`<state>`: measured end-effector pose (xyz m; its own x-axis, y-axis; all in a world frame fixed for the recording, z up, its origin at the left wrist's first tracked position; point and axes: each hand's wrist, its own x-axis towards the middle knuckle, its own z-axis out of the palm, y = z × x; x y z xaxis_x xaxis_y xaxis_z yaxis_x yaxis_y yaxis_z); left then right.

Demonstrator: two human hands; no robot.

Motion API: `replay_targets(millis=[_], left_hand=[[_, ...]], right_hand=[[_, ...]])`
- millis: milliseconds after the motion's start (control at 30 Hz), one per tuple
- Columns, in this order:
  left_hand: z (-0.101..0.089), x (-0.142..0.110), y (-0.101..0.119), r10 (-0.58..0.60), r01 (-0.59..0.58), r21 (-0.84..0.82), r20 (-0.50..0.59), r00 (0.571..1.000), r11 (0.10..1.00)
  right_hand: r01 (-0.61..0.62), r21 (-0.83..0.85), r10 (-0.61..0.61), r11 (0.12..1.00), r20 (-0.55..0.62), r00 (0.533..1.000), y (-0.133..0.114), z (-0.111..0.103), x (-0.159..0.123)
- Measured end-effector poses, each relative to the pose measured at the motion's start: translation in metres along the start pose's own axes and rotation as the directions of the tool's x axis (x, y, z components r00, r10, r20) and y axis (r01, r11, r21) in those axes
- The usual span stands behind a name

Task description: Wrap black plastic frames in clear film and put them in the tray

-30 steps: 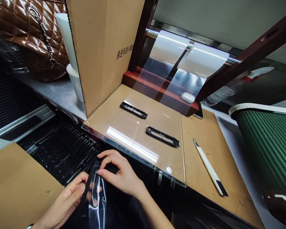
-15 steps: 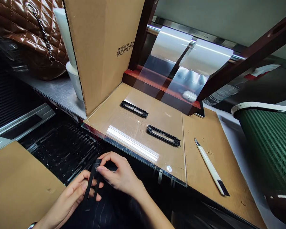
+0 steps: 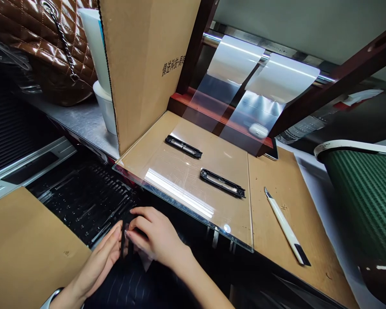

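Low in front of me, beside the table's front edge, a narrow black plastic frame (image 3: pixel 122 242) stands nearly on end between my hands. My left hand (image 3: pixel 103 257) holds it from the left, its fingers long and pressed along the side. From the right, my right hand (image 3: pixel 161 238) grips the same piece with bent fingers, thumb and fingertips at its side. A pale, see-through scrap (image 3: pixel 145 259) shows under my right hand; what holds it is hidden. Two similar slotted black frames lie on the glass sheet (image 3: pixel 180 171): a farther frame (image 3: pixel 183 146) and a nearer frame (image 3: pixel 222 183).
A white craft knife (image 3: pixel 286 227) lies on cardboard to the right. Clear film strips (image 3: pixel 234 60) hang from a metal bar at the back. An upright cardboard panel (image 3: pixel 144 64) borders the left. Many black parts (image 3: pixel 90 201) fill a box below; a green bin (image 3: pixel 366 193) stands right.
My left hand has straightened its fingers along the black frame, which is turned more upright. My right hand has shifted slightly down, and a pale scrap now shows beneath it.
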<state>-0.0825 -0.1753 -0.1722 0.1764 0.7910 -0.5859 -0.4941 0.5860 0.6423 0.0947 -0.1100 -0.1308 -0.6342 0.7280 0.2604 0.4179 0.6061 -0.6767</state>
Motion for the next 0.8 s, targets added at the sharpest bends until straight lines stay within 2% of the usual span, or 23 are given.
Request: replay_targets(millis=[67,133,333,633,800], left_hand=[[0.0,0.002,0.002,0.04,-0.039,0.041,-0.015,0.999,0.998],[0.0,0.003,0.009,0.065,-0.067,0.095,0.015,0.998,0.993],[0.003,0.003,0.033,0.106,-0.118,0.246,0.058,0.993,0.962],[0.001,0.005,0.038,0.134,-0.152,0.386,0.073,0.988,0.91],[0.001,0.006,0.038,0.155,-0.179,0.418,0.093,0.984,0.891]], right_hand=[[0.007,-0.027,-0.007,1.0,-0.024,1.0,0.0,0.0,-0.002],[0.022,-0.048,-0.024,0.999,-0.031,0.999,0.001,-0.003,-0.002],[0.07,0.018,-0.071,0.997,0.088,0.994,0.003,-0.01,0.003],[-0.104,0.286,0.059,0.953,0.161,0.985,0.003,-0.015,0.009],[-0.132,0.42,0.07,0.898,0.159,0.985,0.005,-0.013,0.01]])
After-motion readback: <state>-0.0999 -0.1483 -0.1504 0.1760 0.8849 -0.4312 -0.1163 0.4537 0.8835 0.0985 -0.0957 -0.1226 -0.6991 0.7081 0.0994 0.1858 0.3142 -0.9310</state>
